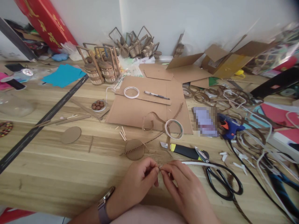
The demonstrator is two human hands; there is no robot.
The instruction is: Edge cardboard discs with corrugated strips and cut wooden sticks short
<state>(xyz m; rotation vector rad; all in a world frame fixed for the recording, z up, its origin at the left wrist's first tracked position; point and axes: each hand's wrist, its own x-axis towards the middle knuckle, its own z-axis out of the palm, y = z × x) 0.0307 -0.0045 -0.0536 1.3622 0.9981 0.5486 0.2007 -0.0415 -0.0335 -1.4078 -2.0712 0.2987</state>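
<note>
Close to the table's front edge, my left hand [143, 175] and my right hand [181, 183] meet fingertip to fingertip. Both are closed in a pinch around something tiny, too small to name. A white strip [198, 163] runs from beside my right hand toward the black-handled scissors [224, 183]. Just beyond my left hand lies a round cardboard disc [134, 150] with a thin braided cord [149, 140] across it. A yellow and black utility knife [187, 151] with its blade out lies ahead of my right hand.
Tape rolls [174, 129] and a pen [156, 95] rest on cardboard sheets [130, 112]. To the right are a blue glue gun [232, 126], cables and brown strip coils [203, 95]. Small woven baskets [108, 70] stand behind. A second disc [71, 134] lies left.
</note>
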